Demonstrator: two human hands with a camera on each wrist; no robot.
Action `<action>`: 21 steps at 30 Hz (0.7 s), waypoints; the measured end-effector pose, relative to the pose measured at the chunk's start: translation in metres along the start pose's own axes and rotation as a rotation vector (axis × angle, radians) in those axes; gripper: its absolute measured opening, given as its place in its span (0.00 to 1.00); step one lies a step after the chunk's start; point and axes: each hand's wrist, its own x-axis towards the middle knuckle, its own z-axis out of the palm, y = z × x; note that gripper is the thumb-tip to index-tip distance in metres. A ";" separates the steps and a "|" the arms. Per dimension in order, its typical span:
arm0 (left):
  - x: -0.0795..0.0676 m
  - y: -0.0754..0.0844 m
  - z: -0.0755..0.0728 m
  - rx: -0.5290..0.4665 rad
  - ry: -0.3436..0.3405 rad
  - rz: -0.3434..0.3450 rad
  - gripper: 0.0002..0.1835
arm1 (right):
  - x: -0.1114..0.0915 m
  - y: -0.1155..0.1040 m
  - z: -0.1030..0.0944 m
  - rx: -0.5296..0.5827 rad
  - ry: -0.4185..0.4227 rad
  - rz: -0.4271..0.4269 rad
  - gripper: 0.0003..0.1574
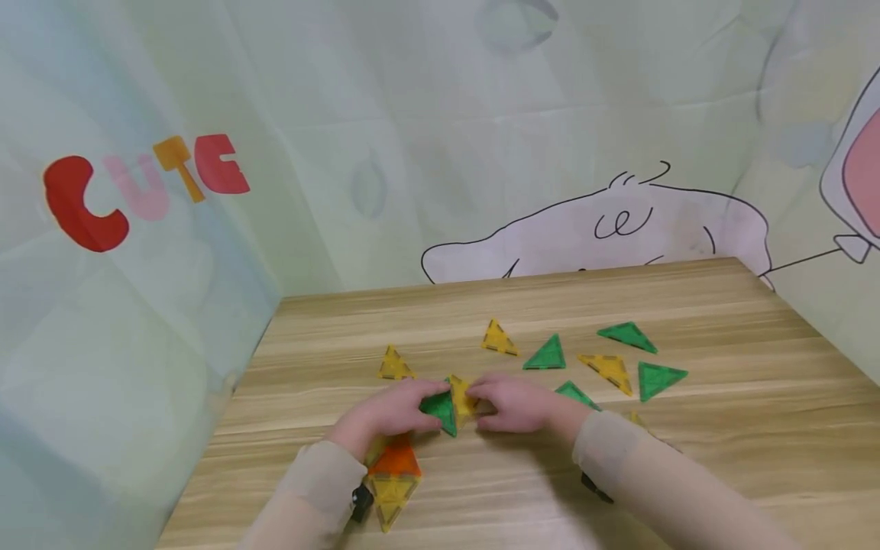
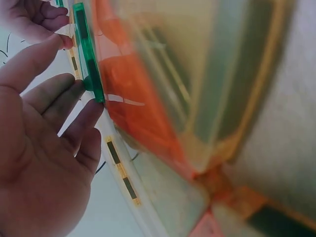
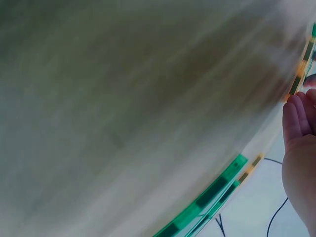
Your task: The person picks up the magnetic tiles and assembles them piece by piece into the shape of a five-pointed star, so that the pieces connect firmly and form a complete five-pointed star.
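- Loose triangles (image 1: 549, 355) lie toward the tabletop's (image 1: 330, 321) far and right edges; the right sleeve (image 1: 626, 458) partly hides one.
- Orange and yellow pieces (image 1: 399, 462) lie by the left sleeve (image 1: 312, 485), nearer the front edge.
- Around mid-tabletop, the translucent green tile (image 1: 442, 411) and yellow tile (image 1: 459, 399) meet, dark strips along their edges.
- The half-curled left hand (image 1: 393, 410) holds the green; the bent-fingered right hand (image 1: 517, 403) pinches the yellow.

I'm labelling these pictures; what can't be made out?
Head: held green tile, partly behind the left hand.
Head: rightmost yellow tile, partly behind the right sleeve.
Left wrist: nearest yellow tile, blurred, cut off by the top edge.
Right wrist: right hand, cut off by right edge.
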 end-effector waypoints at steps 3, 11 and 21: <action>0.000 -0.001 0.000 -0.018 -0.002 0.004 0.31 | 0.000 -0.002 0.001 0.025 -0.003 -0.012 0.30; -0.004 -0.009 -0.011 -0.061 0.131 -0.008 0.29 | 0.003 0.011 -0.015 0.084 0.020 0.085 0.30; -0.008 -0.040 -0.024 -0.090 0.267 -0.122 0.24 | 0.015 0.024 -0.031 0.120 0.036 0.261 0.33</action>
